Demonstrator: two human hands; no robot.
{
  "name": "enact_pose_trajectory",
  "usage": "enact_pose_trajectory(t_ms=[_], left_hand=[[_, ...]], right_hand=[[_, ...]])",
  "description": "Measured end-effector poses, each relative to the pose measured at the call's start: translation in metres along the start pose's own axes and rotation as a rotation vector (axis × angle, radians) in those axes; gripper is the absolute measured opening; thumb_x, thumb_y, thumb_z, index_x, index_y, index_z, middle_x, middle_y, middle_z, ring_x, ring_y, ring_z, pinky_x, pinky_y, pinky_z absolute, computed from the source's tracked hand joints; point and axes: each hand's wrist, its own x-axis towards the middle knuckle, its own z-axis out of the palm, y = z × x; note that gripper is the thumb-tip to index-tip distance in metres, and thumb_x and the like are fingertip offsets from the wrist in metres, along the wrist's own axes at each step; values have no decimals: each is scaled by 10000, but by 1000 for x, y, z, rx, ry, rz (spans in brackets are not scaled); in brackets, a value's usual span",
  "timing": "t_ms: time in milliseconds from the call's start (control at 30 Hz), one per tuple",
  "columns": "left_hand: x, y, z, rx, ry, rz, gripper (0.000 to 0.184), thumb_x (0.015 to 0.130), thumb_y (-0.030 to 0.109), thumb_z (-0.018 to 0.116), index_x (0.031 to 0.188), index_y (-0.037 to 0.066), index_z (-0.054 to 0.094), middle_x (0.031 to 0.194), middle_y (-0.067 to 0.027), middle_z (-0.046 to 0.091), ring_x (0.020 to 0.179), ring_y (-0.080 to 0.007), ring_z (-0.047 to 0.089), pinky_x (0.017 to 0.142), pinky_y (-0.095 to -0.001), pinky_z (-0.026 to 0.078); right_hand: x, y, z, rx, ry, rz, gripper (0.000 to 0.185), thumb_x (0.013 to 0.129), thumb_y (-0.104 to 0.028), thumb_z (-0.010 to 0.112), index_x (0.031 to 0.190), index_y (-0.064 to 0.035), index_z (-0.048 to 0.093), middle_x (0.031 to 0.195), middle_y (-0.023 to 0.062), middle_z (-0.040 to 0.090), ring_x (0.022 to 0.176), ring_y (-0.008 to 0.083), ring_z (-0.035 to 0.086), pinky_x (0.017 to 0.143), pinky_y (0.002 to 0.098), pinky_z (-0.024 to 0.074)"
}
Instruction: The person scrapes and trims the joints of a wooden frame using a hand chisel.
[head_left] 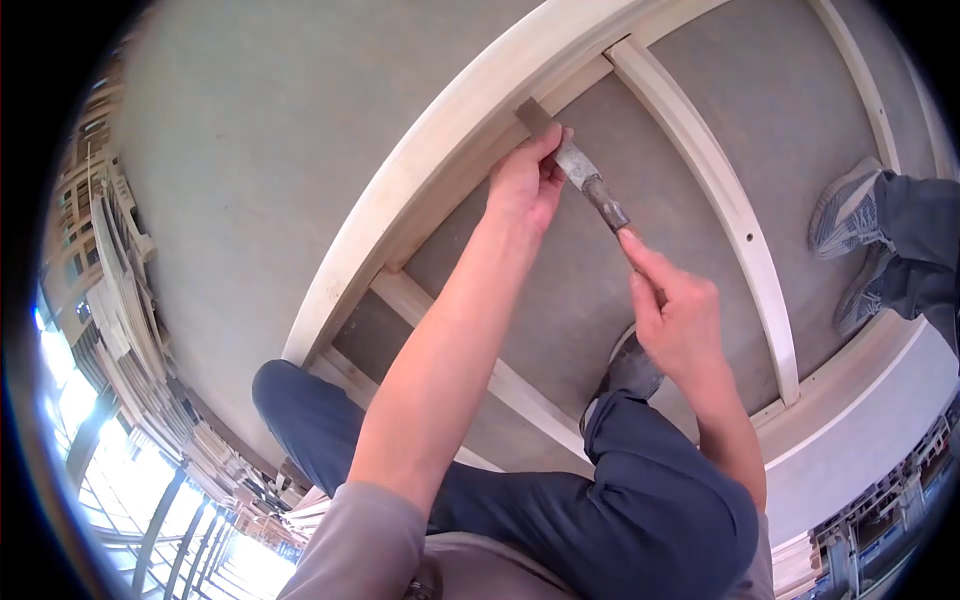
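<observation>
Both hands on one chisel-like tool (pixel 577 165)
From where I'm standing — left hand (pixel 524 182) grips the blade end, right hand (pixel 682 312) the handle — tip's by the wooden frame's (pixel 385 195) long inner edge.

A crouched person's bare left forearm (pixel 450 330) stretches well forward, its left grip (pixel 522 180) closed, thumb and fingers bent inward — while the right forearm (pixel 730 425) angles in from the side, its right grip (pixel 682 312) lower and nearer the body, fingers curled, forefinger extended. Both knees are bent — legs splayed below the arms.
</observation>
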Motion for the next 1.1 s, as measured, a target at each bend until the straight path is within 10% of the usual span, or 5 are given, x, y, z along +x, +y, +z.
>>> enact_pose_trajectory(t_ms=[233, 333, 467, 633, 1100], left_hand=[[2, 0, 1, 106, 12, 33, 219, 906, 20, 718, 1113, -11, 654, 1040, -108, 709, 995, -207, 665, 884, -319, 517], [-2, -1, -9, 292, -21, 85, 220, 894, 23, 732, 1099, -9, 658, 1011, -101, 717, 966, -192, 671, 854, -316, 517], [-19, -3, -25, 199, -17, 124, 184, 900, 11, 720, 1074, -6, 664, 1011, -103, 720, 967, -188, 678, 824, -309, 522], [-8, 6, -39, 128, -74, 79, 187, 907, -2, 707, 1087, -15, 657, 1016, -111, 716, 977, -201, 677, 847, -302, 530], [-5, 14, -25, 33, 48, -44, 191, 927, 17, 690, 1105, -42, 652, 1067, -119, 692, 1004, -213, 647, 910, -314, 506]], right_hand=[[1, 45, 22, 266, -19, 108, 421, 913, -19, 624, 1323, -102, 673, 806, 123, 719, 581, 121, 619, 562, 339, 497], [-7, 38, 14, 834, -220, 595, 441, 928, -23, 616, 1359, -110, 651, 871, 120, 748, 623, 51, 589, 569, 313, 493], [-26, 39, 29, 286, -29, -23, 428, 931, -33, 617, 1350, -113, 652, 873, 146, 730, 602, 150, 623, 583, 337, 502], [-16, 4, 20, 86, -93, -3, 398, 927, -37, 619, 1315, -113, 665, 828, 178, 686, 623, 306, 640, 595, 386, 502], [-3, -12, 10, 69, -132, 96, 379, 920, -16, 632, 1288, -93, 684, 1086, 178, 730, 612, 240, 660, 585, 325, 520]])
